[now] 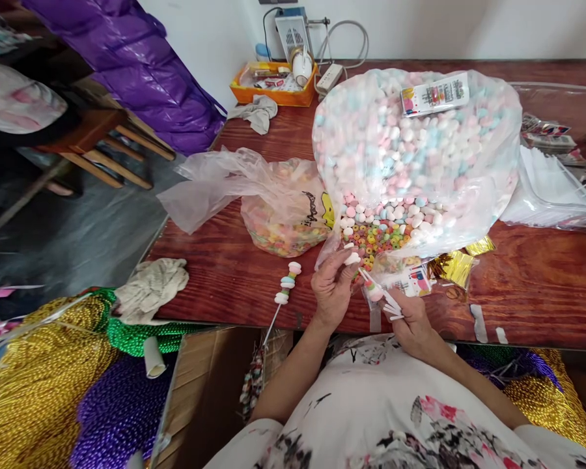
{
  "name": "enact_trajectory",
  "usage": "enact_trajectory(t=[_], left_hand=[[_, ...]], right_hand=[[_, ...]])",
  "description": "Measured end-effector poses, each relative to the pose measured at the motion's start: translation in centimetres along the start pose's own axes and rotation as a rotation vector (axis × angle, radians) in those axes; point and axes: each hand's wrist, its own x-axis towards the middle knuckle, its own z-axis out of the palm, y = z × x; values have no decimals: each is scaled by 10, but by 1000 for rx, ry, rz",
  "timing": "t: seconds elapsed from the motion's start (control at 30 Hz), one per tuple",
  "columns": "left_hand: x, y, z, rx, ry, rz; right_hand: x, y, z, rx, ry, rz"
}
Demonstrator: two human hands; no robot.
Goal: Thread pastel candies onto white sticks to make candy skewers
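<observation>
1. Labels: the printed card inside the large bag of pastel candies is too small to read; the black script on the smaller bag of coloured rings is illegible.
2. Left hand pinches a white candy piece at the large bag's mouth.
3. Right hand is closed around a bundle of white sticks, one carrying a pink candy.
4. A finished candy skewer lies left of the hands.
5. Surroundings: red wooden table, gold wrappers, orange tray, rags, white wall.
</observation>
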Motion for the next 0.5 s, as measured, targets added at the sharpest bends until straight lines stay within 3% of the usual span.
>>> enact_trajectory(t=[0.13, 0.23, 0.33, 0.5], left_hand=[[-1, 0, -1, -14, -45, 62], [-8, -1, 2, -159, -30, -30], [-14, -2, 2, -153, -44, -96], [-20, 1, -1, -96, -199, 20]], right_hand=[[-1, 7, 7, 56, 77, 48], [-1, 9, 13, 90, 105, 80], [0, 8, 19, 150, 72, 75], [2, 7, 22, 185, 150, 101]])
